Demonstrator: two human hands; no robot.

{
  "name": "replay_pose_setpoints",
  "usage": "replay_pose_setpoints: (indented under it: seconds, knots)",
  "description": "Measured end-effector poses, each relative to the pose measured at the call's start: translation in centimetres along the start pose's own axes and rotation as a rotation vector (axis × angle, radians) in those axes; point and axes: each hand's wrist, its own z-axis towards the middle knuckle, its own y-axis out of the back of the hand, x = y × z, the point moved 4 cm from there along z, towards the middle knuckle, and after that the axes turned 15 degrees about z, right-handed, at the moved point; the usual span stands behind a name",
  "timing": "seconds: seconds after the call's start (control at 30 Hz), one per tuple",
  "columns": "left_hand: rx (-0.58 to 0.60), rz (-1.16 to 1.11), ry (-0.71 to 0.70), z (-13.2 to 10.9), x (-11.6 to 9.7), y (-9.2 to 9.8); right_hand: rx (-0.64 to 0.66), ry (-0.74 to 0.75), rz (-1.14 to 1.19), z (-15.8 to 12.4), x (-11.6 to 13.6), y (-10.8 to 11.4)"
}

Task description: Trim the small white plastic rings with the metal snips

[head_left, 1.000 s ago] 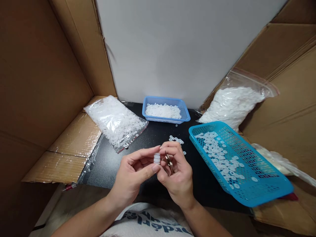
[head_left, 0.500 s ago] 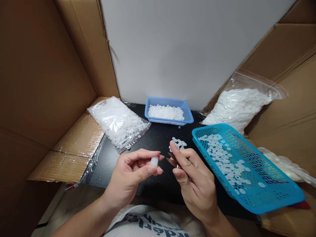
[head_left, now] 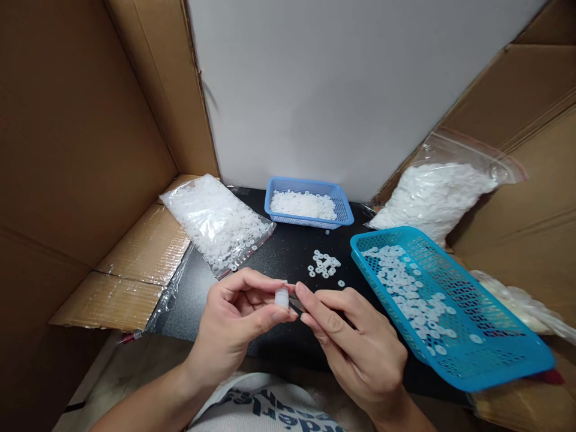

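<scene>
My left hand pinches a small white ribbed cylinder, like a short stack of translucent plastic rings, upright between thumb and fingertips. My right hand is closed on a small dark metal tool with pointed tips. Its tip reaches against or just beside the cylinder's right side; I cannot tell whether it touches. Most of the tool is hidden under my right fingers. Behind the hands lies a loose cluster of small white washers on the black table.
A blue basket of small white rings stands at the back. On the right is a larger turquoise basket with white washers. Bags of white parts lie left and right. Cardboard walls enclose the sides.
My right hand has moved left with the tool and turned, bringing its tips to the cylinder. More of the washer cluster shows. My left hand stays almost in place.
</scene>
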Motion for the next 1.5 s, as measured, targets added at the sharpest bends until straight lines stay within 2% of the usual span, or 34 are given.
replay_pose_setpoints:
  seconds: [0.17,0.77,1.5]
  knots:
    - [-0.027,0.004,-0.007,0.0,0.1,0.0,0.012,0.007,-0.019,0.1,0.0,-0.1]
    - [0.007,0.015,0.003,-0.2,-0.1,-0.1,0.089,0.086,-0.121,0.3,0.2,0.2]
    - [0.111,0.051,0.039,-0.2,-0.3,0.5,0.151,0.13,-0.142,1.1,0.6,0.8]
